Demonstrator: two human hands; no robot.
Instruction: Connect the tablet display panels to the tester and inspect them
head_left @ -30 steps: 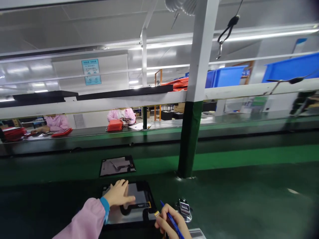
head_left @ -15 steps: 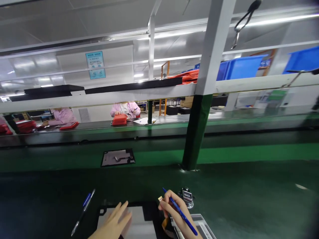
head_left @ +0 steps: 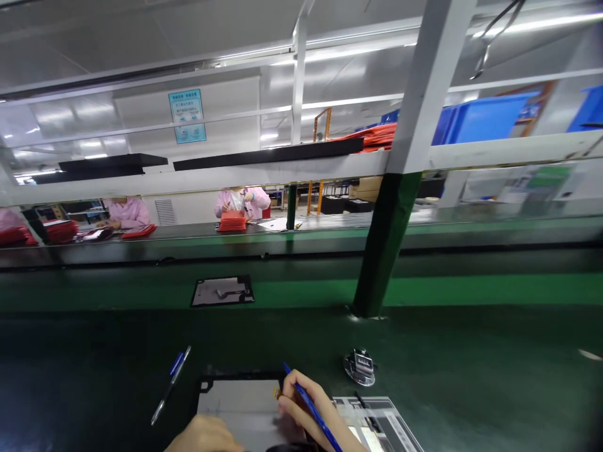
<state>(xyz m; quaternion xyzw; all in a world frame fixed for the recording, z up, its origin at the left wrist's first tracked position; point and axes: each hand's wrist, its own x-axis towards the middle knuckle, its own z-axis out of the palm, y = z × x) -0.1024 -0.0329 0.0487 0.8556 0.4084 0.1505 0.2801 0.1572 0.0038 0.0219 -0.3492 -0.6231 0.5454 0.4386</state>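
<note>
My right hand (head_left: 313, 405) is closed round a slim blue pen-like tool (head_left: 311, 405), which slants up to the left. Its thumb and finger also pinch the gold-coloured end of a small flex cable (head_left: 276, 393). Below that hand lies a black-framed flat panel with a grey face (head_left: 240, 402). Over the panel's lower left part, my left hand (head_left: 205, 434) is curled with knuckles up. The bottom edge of the view cuts off its fingertips, so what they hold is hidden. A dark rounded thing (head_left: 292, 447) shows between the hands at the bottom edge.
Left of the panel lies a clear pen with a blue cap (head_left: 172, 383). A metal tally counter (head_left: 360, 367) and a flat panel with white strips (head_left: 381, 424) are at right. Farther back are another panel (head_left: 207, 292) and a green-and-white post (head_left: 389, 245). Co-workers in pink (head_left: 252, 201) sit beyond.
My left hand has gone from spread fingers to curled and dropped lower. My right hand has moved left over the panel with the tool and cable end. The view has shifted slightly.
</note>
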